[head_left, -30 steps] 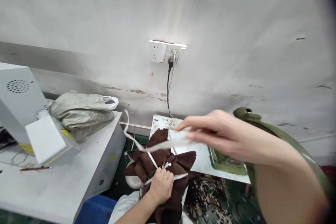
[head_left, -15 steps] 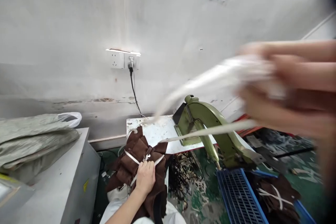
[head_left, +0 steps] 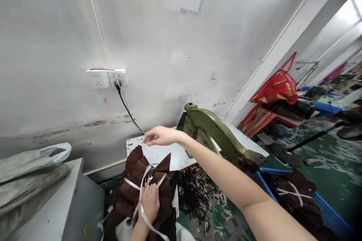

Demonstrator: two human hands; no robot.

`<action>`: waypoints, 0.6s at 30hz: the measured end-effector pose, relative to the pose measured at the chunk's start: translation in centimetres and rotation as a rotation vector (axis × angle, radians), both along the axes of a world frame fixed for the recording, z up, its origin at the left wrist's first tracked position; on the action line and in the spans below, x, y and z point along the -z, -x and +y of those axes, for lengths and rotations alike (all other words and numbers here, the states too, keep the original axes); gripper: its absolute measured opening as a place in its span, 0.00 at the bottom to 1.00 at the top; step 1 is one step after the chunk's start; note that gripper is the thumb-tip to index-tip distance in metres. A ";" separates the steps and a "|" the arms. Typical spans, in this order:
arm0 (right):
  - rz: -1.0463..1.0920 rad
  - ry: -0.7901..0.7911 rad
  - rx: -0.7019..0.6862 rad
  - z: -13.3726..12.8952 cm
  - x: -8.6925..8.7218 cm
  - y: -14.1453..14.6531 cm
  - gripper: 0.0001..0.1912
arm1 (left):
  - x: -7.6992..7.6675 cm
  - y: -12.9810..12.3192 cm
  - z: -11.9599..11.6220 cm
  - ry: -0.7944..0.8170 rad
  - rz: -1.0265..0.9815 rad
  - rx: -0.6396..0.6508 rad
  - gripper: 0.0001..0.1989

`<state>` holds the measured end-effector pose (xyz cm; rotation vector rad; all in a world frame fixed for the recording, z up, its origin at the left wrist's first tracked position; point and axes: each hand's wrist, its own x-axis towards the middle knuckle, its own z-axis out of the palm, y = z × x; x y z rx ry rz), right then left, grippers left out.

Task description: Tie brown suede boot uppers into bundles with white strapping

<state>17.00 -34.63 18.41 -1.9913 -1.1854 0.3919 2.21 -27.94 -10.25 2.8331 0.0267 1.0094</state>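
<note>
A bundle of dark brown, suede-like pieces (head_left: 132, 196) sits low in front of me, crossed by a white strap (head_left: 143, 211). Part of the strap loops over my left wrist and hangs toward me. My left hand (head_left: 149, 201) is closed on the bundle where the straps meet, just below a small metal clasp (head_left: 149, 177); the fingertips are partly hidden. Reaching across from the right, my right hand (head_left: 161, 135) is over the left end of the white table (head_left: 169, 160). Its fingers are loosely bent and somewhat apart, slightly blurred, with nothing visible in them.
A green hand-press-like machine (head_left: 217, 124) stands on the table behind my right forearm. At right, a blue crate (head_left: 330, 211) holds another strapped brown bundle (head_left: 295, 192). Scraps (head_left: 195, 192) litter the floor. A grey cabinet (head_left: 73, 199) stands left; a plugged cable (head_left: 127, 107) runs down the wall.
My right hand has let go of the white strap it held raised at right and moved left and down over the table. The strap has dropped across my left hand. The view has turned right.
</note>
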 end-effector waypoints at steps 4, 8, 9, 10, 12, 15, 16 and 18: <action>0.218 0.155 0.077 -1.1 10.3 -3.9 0.14 | -0.7 -0.3 -0.2 -0.040 0.090 -0.023 0.14; 0.408 0.068 0.144 -0.2 16.8 -6.2 0.13 | -0.6 -0.6 0.0 -0.091 0.127 -0.034 0.15; 0.453 0.022 0.174 -0.6 17.6 -7.2 0.15 | -0.5 -0.6 0.0 -0.097 0.141 -0.033 0.15; 0.501 -0.043 0.219 -1.5 18.3 -8.3 0.17 | -0.4 -0.6 0.1 -0.102 0.155 -0.030 0.15; 0.600 -0.207 0.340 -4.8 19.5 -10.1 0.20 | -0.3 -0.7 0.2 -0.115 0.179 -0.022 0.15; 0.712 -0.471 0.541 -11.9 22.1 -9.4 0.23 | -0.2 -0.9 0.2 -0.129 0.176 -0.043 0.16; 0.735 -0.532 0.594 -14.4 23.3 -7.9 0.24 | -0.2 -1.0 0.2 -0.131 0.177 -0.043 0.15; 0.787 -0.613 0.681 -18.5 25.9 -3.1 0.28 | -0.4 -1.2 0.3 -0.147 0.195 -0.035 0.14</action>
